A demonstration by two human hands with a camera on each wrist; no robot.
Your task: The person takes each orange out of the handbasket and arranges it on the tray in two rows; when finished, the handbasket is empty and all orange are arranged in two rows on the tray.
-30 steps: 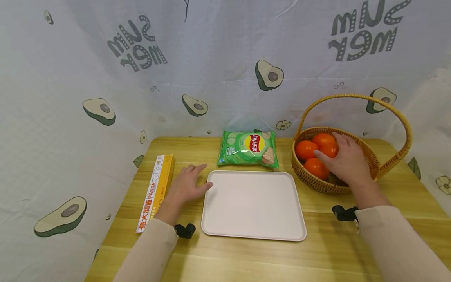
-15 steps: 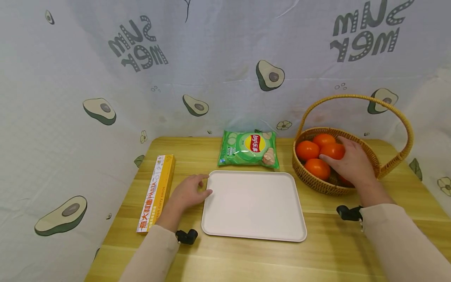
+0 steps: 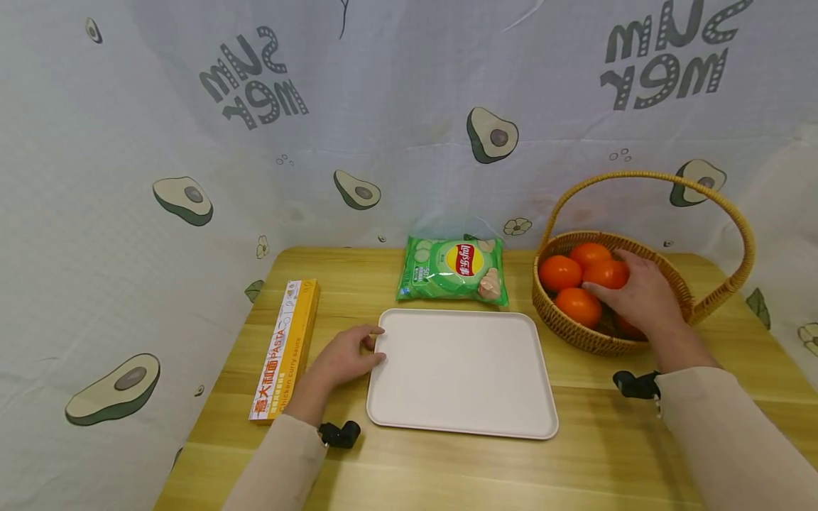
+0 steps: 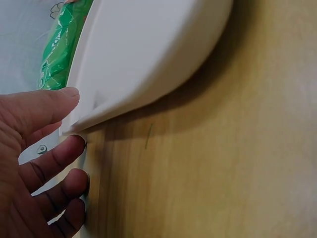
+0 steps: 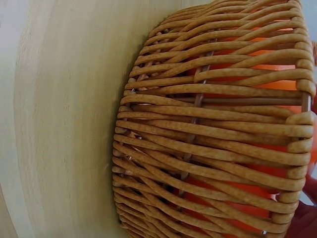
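Drawn back along white tray, at left rim, with relaxed left hand, perhaps for steadying. Grasping tomato with right hand, likely against slipping, in wicker basket right of tray.

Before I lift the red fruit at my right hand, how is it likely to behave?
The red fruit may be slippery, since its skin looks smooth and shiny. Its round shape suggests rolling if let go. Lifting it might shift the neighboring fruits close beside it in the basket.
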